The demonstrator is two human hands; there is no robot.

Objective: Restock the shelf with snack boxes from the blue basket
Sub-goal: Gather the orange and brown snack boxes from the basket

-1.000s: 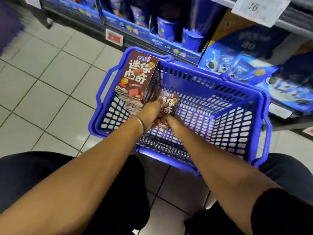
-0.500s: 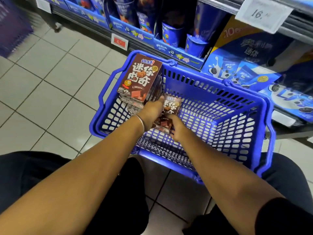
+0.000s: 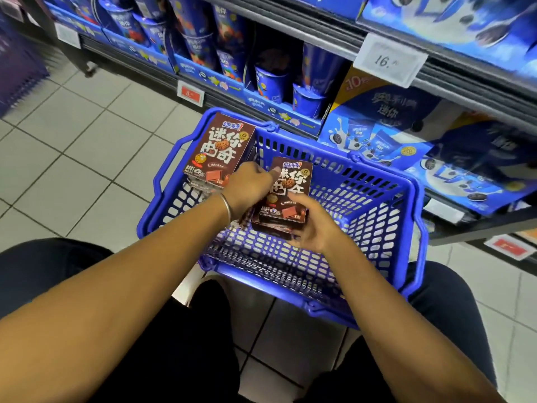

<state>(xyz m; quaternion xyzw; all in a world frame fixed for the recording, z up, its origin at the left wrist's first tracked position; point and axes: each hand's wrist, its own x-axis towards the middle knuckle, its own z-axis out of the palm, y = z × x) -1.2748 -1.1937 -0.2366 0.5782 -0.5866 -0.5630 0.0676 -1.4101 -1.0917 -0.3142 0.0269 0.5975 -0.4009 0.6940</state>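
Pointing lengthwise toward the shelf, the snack box is gripped between left hand and right hand.

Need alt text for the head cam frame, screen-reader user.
The left hand and right hand grip a small stack of brown snack boxes inside a blue basket. A second stack stands in its far-left corner; blue snack packs fill the shelf beyond.
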